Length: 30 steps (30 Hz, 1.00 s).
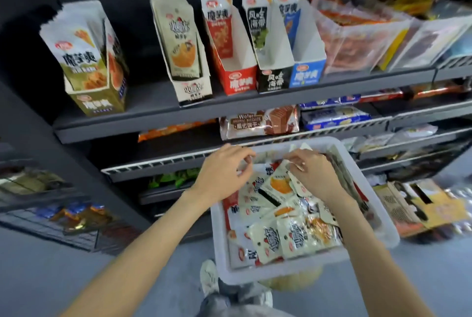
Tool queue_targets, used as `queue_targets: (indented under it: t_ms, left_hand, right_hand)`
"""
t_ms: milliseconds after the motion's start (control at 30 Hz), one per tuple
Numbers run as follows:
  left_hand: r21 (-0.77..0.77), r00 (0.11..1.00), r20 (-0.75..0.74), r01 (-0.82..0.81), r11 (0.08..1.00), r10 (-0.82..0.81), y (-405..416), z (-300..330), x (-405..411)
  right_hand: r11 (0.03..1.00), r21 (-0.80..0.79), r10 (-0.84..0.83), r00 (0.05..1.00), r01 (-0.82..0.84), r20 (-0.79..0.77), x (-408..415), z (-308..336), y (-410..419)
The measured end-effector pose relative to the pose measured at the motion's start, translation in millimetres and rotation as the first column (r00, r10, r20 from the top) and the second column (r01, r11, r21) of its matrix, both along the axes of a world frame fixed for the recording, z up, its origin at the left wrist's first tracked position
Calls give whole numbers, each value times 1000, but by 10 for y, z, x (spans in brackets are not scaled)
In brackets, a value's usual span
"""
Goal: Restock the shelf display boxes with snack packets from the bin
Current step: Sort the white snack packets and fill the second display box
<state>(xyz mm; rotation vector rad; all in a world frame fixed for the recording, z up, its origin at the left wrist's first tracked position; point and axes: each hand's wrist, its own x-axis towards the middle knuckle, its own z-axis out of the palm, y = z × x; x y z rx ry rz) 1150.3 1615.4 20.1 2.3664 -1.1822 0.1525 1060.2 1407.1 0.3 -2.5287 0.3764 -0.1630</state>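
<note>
Right hand (pixel 310 172) pinching cream snack packets (pixel 278 184) at far end of white bin (pixel 219 245); left hand (pixel 222 171) loosely curled, holding nothing. Risks: slippery stack fanning apart on the lift, or landing in wrong display box (pixel 240 79) on shelf (pixel 153 122).

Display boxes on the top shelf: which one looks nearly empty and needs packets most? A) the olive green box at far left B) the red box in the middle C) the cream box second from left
B: the red box shows only a packet or so at its back and bare white inner walls, while the olive green box and cream box stand packed with packets.
</note>
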Motion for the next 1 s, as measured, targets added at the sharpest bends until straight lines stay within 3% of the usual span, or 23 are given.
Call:
queue_targets:
  t_ms: [67,167,300,433,633,733,867,1000]
  left_hand:
    - [177,982,-182,-19,984,52,-81,-235,-48]
    - [302,952,-286,-16,953,107,-244,-453,-126]
    - [380,926,-348,-6,925,149,-562,-548,-232]
    - [402,886,-419,-17,915,200,-794,-554,-246]
    - [270,790,-562,-105,957,245,-760,-591,-146]
    - [219,792,-536,-206,954,294,-527,-564,-60]
    - [275,807,-470,-251,928,357,-229,-494,-7]
    - [241,750,-527,-319,916,400,-167,-526,0]
  right_hand:
    - [997,-30,-76,984,72,-159,-114,-212,-161]
    - [984,-101,-168,944,145,-283,-206,-425,-275]
    - [978,-17,-205,944,208,-259,-182,-477,-240]
    - [968,-107,-245,950,227,-193,-111,-507,-264]
    - [995,-89,39,986,-54,-161,-170,-429,-449]
    - [983,-19,174,952,-184,-254,-176,-304,-494]
    - [927,-134,283,887,-351,-366,-137,-191,-350]
    - [934,-61,296,859,-352,-417,-80,-151,-266]
